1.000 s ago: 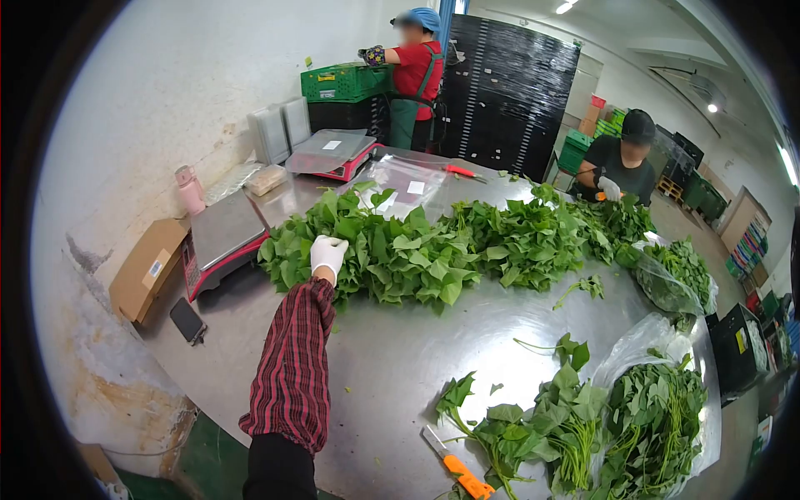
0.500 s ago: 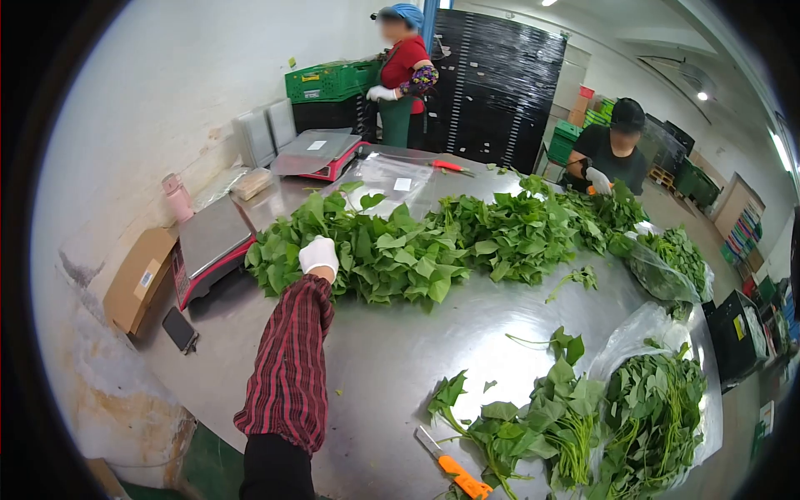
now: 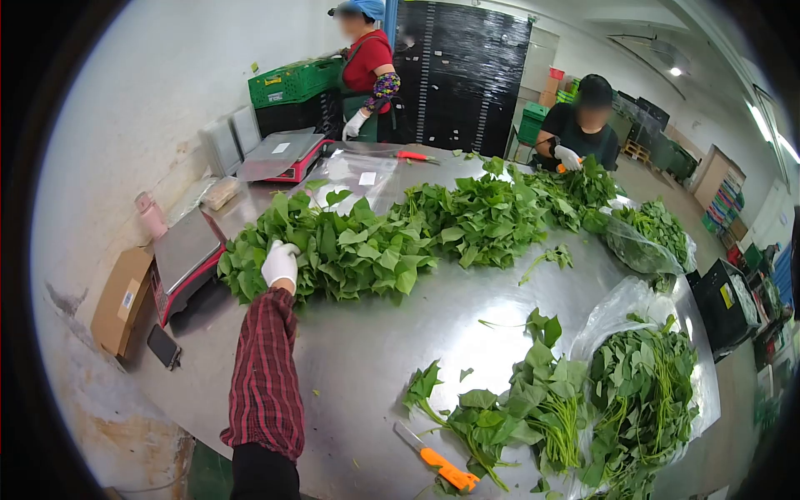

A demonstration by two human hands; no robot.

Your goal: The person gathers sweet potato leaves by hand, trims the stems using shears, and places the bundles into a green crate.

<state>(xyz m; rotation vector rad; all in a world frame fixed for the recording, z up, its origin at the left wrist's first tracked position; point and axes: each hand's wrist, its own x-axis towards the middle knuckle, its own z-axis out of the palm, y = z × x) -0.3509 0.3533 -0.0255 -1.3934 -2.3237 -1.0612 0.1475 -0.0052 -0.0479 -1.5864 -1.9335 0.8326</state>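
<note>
My left hand (image 3: pixel 281 263), in a white glove, reaches to the left end of a long row of leafy greens (image 3: pixel 358 250) that look like sweet potato leaves. Its fingers are curled among the leaves, and their tips are partly hidden. A red and black striped sleeve covers the forearm. My right hand is out of view. Nearer the front lie a knife with an orange handle (image 3: pixel 448 469) and a loose bunch of greens (image 3: pixel 546 408). Beside that bunch, more greens with long stems (image 3: pixel 646 400) rest on a clear plastic bag (image 3: pixel 612 317).
A scale (image 3: pixel 187 254), a phone (image 3: pixel 164 347), a cardboard box (image 3: pixel 122 302) and a pink bottle (image 3: pixel 151 214) line the left side. Behind the row are a second scale (image 3: pixel 304 164) and a red-handled knife (image 3: pixel 412 156). Two co-workers stand beyond the metal table (image 3: pixel 358 367).
The view has shifted, so the table's things appear further left. My left hand stays at the greens, its fingers turned slightly. The co-worker in red has lowered a gloved hand from the green crate.
</note>
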